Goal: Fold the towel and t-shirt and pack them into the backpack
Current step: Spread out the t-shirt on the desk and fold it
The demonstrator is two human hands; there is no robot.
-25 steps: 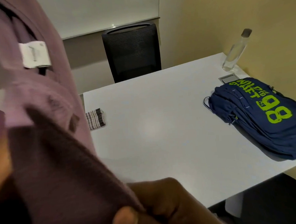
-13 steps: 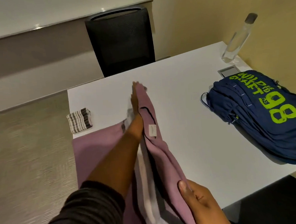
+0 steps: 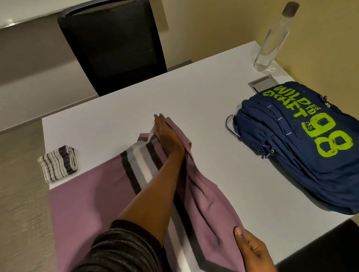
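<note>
A purple t-shirt with grey, white and dark stripes lies on the near left of the white table, its left part hanging over the table's edge. The shirt's right side is folded up over my left forearm. My left hand lies straight-fingered along the far end of that fold, with cloth draped against it. At the near hem my right hand pinches the folded cloth, thumb on top. A small folded striped towel sits at the table's left edge. The navy backpack with green lettering lies flat at the right, apart from both hands.
A clear bottle stands at the far right corner, beside a grey cable hatch. A black mesh chair is pushed against the table's far side. Another dark chair seat shows at the near right corner.
The shirt, held up close to the camera a second ago, has come down onto the table. Its right side now lies folded over my left arm, and more of the stripes show.
</note>
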